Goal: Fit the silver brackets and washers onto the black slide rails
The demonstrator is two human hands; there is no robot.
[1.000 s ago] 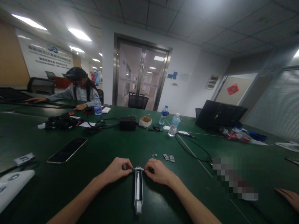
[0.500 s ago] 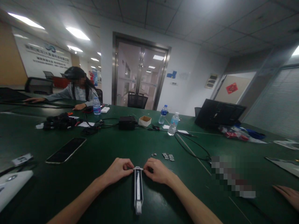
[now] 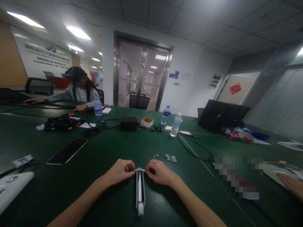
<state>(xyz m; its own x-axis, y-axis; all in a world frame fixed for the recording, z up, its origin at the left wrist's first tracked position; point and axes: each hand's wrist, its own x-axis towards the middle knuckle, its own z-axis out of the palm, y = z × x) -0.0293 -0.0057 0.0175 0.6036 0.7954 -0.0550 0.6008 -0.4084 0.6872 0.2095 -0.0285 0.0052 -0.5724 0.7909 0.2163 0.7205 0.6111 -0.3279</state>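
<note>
A long, narrow metal channel piece [image 3: 140, 192] lies on the green table [image 3: 109, 201], pointing away from me. Its near end is a pale block, and a thin rod [image 3: 139, 170] crosses its far end. My left hand [image 3: 120, 171] pinches the rod's left end between thumb and fingertips. At the right end, the thumb and fingers of my right hand [image 3: 159, 171] are closed in the same kind of pinch. Fingertips cover the rod's tips. Just beyond my right hand are a few tiny metal parts [image 3: 156, 155] and small grey metal plates [image 3: 170, 158].
A phone [image 3: 68, 152] lies to the left. Water bottles [image 3: 175, 125], a small open box [image 3: 147, 122], a black box [image 3: 129, 124] and cables stand farther back. A monitor [image 3: 222, 113] is at back right. Another person's hand [image 3: 290, 183] rests at the right edge; someone sits back left.
My hands and the metal channel piece stay almost still, both pinches kept. At the right edge, the other person's hand has shifted slightly, and a flat pale item there has moved left.
</note>
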